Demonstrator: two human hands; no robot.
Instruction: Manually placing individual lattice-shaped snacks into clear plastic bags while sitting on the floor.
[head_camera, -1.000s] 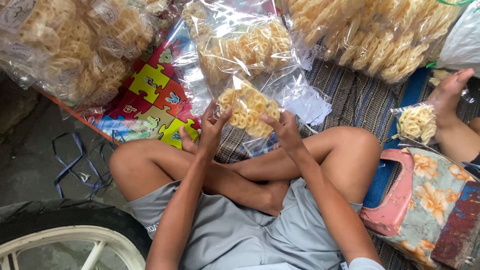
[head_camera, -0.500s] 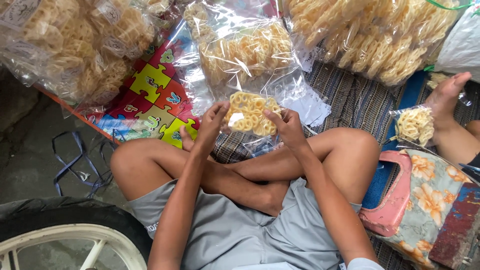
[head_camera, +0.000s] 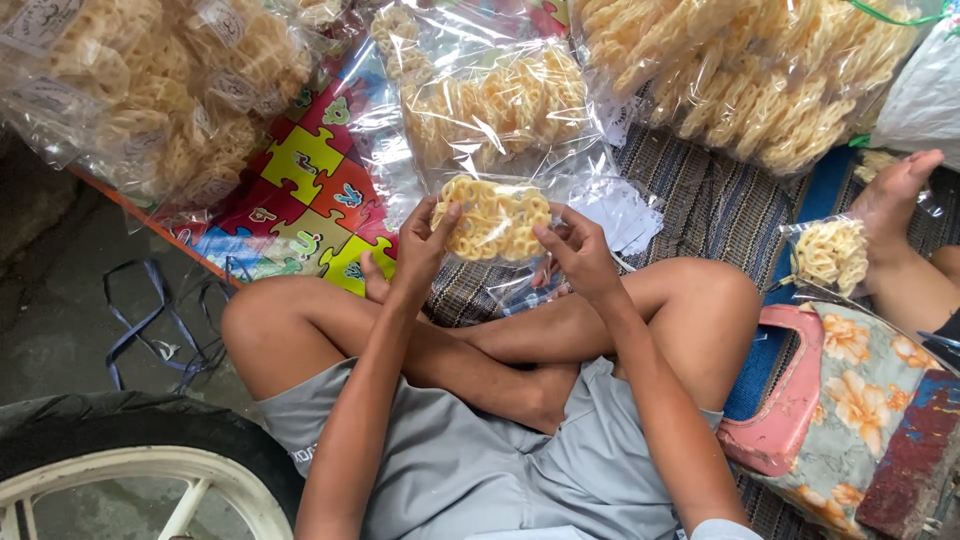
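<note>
1. Nearest to me, the person sits cross-legged on the woven mat, grey shorts over the lap, both forearms reaching forward and up to one small thing held between them.

2. The left hand has its fingers closed on the left edge of a small clear bag of crackers, thumb toward the person, fingertips curled over the front.

3. The right hand mirrors it: its fingers pinch the bag's right edge (the thumb presses the near face). So the bag sits squarely between the two hands, neither nearer than the other, held above the knees and off the mat.

4. The bag's long axis runs left to right, from one hand to the other, its flat face tilted up toward the person; the loose plastic at the top points away from them, toward the pile beyond.

5. Just behind it lies a larger clear bag of the same ring-shaped yellow crackers, resting partly on a bright puzzle-piece play mat.

6. Farther out, more filled bags are heaped at left and a big sack of crackers at right. Off to the right, another person's foot rests beside another small bag.
</note>
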